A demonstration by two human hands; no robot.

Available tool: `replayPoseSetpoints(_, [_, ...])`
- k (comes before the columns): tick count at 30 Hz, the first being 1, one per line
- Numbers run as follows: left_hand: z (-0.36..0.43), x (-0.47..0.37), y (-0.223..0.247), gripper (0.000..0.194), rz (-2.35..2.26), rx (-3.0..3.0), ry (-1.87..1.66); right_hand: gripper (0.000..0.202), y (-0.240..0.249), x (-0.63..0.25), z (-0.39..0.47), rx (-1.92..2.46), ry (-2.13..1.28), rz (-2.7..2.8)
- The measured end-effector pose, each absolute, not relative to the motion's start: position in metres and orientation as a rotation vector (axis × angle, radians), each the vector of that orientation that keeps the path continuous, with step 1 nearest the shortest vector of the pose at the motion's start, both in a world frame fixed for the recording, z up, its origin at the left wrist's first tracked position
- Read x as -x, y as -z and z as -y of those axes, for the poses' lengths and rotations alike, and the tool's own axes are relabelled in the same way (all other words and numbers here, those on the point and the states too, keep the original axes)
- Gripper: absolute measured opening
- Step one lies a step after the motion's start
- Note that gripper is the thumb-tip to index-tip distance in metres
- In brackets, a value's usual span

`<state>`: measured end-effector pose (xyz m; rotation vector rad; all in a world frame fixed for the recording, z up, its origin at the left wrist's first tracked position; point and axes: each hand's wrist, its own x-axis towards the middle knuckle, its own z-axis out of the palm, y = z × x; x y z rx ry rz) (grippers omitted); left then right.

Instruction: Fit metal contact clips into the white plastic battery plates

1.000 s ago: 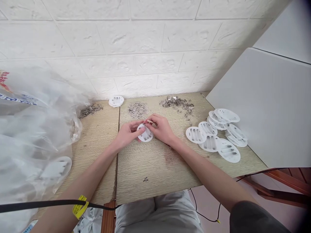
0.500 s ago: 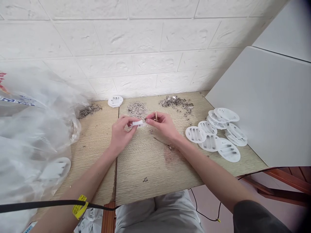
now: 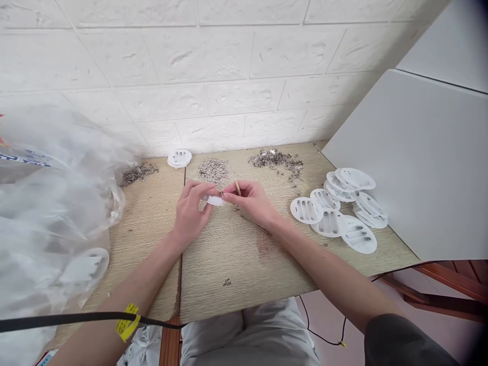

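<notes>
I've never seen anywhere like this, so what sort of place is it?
Probably a hand-assembly workspace: a wood-grained table bears heaps of tiny metal pieces and overlapping white discs with slots.

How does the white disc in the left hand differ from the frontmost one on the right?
The held disc is partly covered by the left hand; the resting disc lies untouched. The held disc shows as a thin sliver; the resting disc shows its slotted face. Both are white.

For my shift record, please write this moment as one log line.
left hand: holds white disc | right hand: holds tan stick, close to disc's edge | table: metal-part piles behind hands, other discs at right
</notes>
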<state>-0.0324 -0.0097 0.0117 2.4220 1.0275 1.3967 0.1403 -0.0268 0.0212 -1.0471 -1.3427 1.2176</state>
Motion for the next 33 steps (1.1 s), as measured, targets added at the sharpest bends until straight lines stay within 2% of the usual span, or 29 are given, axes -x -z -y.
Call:
replayPoseSetpoints(17, [0.005,0.033,-0.008,0.035,-0.847,-2.629,-1.608,0.027,-0.025,-0.139,0.030,1.074,-1.254,1.330])
replayPoseSetpoints(27, [0.002,0.033,-0.007,0.036,-0.808,-2.699,-1.558,0.011,-0.026,-0.134,0.034,1.216,-0.929,1.504])
replayPoseSetpoints(33, [0.001,0.035,-0.003,0.030,-0.844,-2.709,-1.510,0.013,-0.022,-0.130,0.035,1.244,-0.824,1.549])
